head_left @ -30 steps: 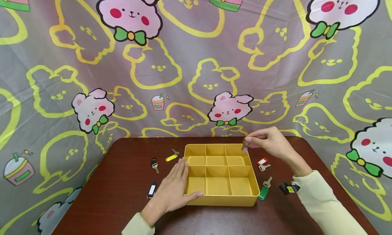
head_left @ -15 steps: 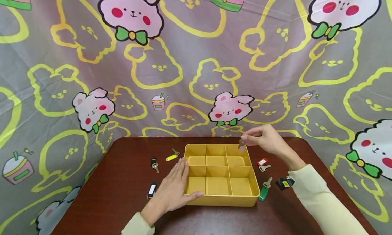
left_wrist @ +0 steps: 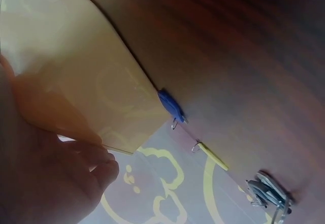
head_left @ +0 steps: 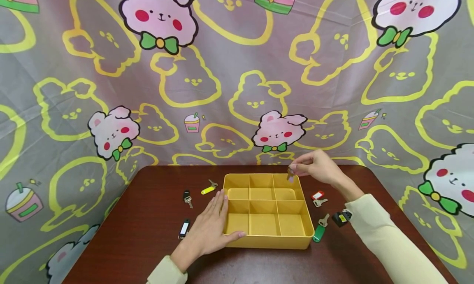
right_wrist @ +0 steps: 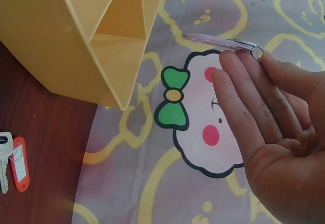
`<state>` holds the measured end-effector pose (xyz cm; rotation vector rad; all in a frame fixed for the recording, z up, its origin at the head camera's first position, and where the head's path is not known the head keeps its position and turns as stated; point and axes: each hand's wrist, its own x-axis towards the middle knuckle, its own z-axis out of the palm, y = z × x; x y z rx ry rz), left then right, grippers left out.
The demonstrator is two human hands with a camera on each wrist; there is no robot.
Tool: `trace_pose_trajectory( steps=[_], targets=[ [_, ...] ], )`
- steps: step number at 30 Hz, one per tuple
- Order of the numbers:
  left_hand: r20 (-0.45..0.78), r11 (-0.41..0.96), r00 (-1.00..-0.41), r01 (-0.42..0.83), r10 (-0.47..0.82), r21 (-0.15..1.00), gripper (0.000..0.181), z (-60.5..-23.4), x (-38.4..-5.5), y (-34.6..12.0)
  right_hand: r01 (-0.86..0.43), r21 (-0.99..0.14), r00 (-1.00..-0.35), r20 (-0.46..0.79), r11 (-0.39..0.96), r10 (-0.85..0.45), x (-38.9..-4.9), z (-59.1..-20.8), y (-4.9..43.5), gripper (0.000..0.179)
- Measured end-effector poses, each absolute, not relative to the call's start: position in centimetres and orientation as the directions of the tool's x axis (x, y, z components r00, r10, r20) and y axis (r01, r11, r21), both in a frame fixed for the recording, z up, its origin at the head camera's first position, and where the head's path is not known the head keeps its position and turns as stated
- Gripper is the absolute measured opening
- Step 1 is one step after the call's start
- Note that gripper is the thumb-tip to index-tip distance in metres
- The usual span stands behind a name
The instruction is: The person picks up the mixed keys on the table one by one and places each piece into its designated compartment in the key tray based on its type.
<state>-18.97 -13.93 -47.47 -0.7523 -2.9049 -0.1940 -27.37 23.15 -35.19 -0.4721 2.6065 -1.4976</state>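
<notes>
A yellow box with several compartments stands mid-table in the head view. My left hand rests along its left wall, fingers straight and thumb over the front rim. Above the back right compartment, my right hand pinches the ring of a key with a pale purple tag. Key and tag hang down from my fingertips, apart from the box. Near my left hand lie keys with a black tag, another black tag and a yellow tag.
Right of the box lie keys with a red tag and a green tag, the green one close to its wall. A blue tag shows near the box in the left wrist view. Patterned cloth hangs behind the brown table.
My right hand has moved a little left with the key and purple tag, from the box's right edge to over the back right compartment. The left hand stays in place.
</notes>
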Motion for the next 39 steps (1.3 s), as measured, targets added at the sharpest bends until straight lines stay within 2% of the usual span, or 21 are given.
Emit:
trace_pose_trajectory(
  steps=[21,29,39],
  targets=[
    [0.137,0.874,-0.874,0.479,0.466,0.079,0.121,-47.5,-18.9,-14.0,-0.198,-0.829,-0.945,0.018,0.524,-0.327,-28.6,-36.5,22.5,0.019],
    [0.136,0.873,-0.877,0.475,0.461,0.106,0.118,-47.5,-18.9,-13.9,-0.188,-0.82,-0.946,0.004,0.541,-0.323,-29.0,-36.6,22.2,0.019],
    [0.146,0.875,-0.878,0.473,0.457,0.103,0.116,-47.7,-18.9,-13.9,-0.222,-0.787,-0.937,0.008,0.576,-0.35,-29.3,-36.7,21.6,0.019]
  ],
)
